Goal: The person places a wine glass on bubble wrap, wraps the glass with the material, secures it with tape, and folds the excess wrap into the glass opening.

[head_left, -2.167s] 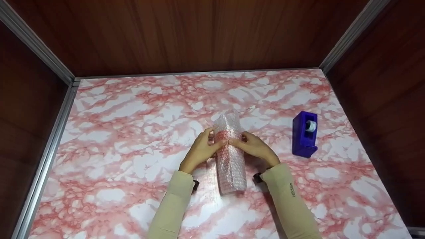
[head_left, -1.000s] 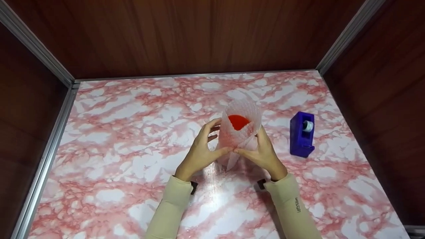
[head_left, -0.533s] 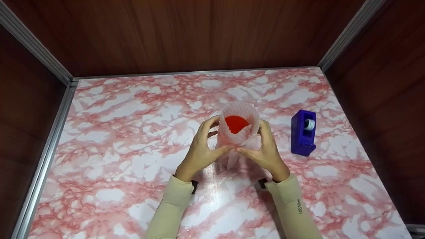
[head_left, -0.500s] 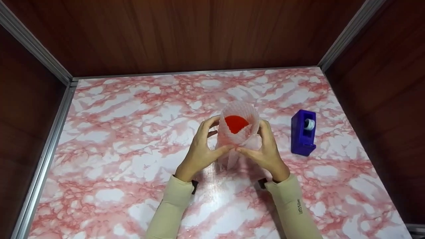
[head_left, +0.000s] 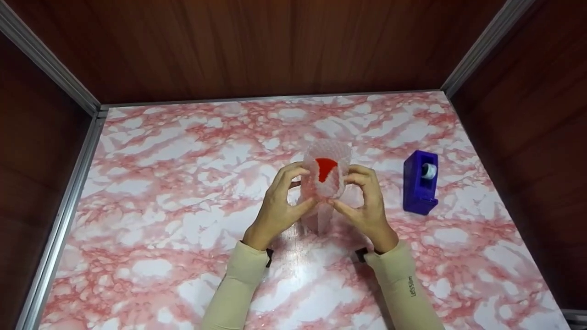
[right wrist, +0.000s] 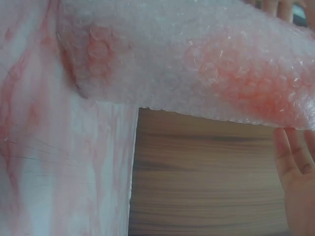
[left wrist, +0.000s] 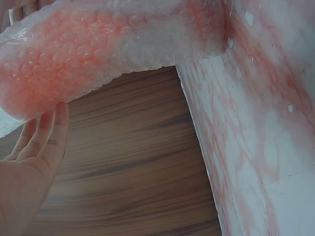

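Observation:
A roll of clear bubble wrap (head_left: 329, 147) stands upright near the table's middle, its top leaning slightly. Inside it sits a red object (head_left: 326, 166), seen through the open top; the wrap hides its full shape. My left hand (head_left: 276, 201) holds the roll from the left, fingers round the far side and thumb on the front. Opposite, my right hand (head_left: 368, 206) grips the right side, its thumb near the left one. In both wrist views, the bubble wrap (left wrist: 152, 42) shows reddish zones at top and bottom with a paler stretch between.
A purple tape dispenser (head_left: 418, 183) with a white roll of tape (head_left: 429, 171) stands right of my right hand. The table (head_left: 174, 220) has a red-and-white marbled top. Dark wood-grain panels (head_left: 275, 50) with metal edging enclose its back and sides.
The roll went from lying along the table to standing upright, showing the red inside. Since half a second ago its top has narrowed, covering more red, and my right fingers have moved inward.

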Available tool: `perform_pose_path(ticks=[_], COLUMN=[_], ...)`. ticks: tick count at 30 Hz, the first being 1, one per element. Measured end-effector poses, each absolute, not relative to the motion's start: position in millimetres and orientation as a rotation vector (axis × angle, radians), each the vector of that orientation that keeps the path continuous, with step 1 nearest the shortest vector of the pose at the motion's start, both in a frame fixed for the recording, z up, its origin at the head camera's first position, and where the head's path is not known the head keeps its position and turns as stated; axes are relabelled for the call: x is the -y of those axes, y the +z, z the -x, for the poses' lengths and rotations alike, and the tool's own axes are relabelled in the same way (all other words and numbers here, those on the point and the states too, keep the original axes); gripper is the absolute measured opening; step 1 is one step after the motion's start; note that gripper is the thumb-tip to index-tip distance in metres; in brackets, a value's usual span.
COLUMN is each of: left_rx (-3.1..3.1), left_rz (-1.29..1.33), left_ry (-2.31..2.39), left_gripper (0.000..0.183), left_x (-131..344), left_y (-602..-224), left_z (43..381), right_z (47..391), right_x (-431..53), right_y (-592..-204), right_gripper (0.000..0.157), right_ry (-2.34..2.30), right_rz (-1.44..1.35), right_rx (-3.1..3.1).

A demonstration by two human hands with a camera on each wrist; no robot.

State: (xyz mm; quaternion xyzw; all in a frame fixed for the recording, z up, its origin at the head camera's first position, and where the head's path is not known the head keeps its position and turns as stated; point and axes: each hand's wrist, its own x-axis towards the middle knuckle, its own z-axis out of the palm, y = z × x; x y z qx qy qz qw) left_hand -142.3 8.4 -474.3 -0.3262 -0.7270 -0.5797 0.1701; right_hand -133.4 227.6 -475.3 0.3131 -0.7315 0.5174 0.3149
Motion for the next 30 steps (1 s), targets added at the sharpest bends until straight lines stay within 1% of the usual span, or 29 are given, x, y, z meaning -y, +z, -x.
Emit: perform_pose_path(ticks=[8, 17, 25, 30], left_rx=[2.104, 2.134, 2.141, 2.147], left_rz=[0.967, 0.945, 0.931, 0.970], left_ry=[-1.518, -1.503, -1.480, -1.398], left_gripper=[0.052, 0.049, 0.051, 0.043], left_x=[-10.8, -10.7, -11.3, -12.6], left_y=[-479.2, -482.3, -482.0, -481.8], left_z=[145.9, 146.1, 146.2, 146.1], right_z=[123.4, 133.2, 134.1, 134.8], right_x=[-220.1, -231.2, -235.0, -235.3], right_y=[-458.4, -484.2, -481.8, -478.7], right_gripper=[0.048, 0.040, 0.030, 0.027], right_ry=[1.270, 1.205, 1.039, 0.994], right_rz=[-0.821, -0.846, -0.870, -0.879], right_rx=[1.953, 2.005, 2.135, 2.164])
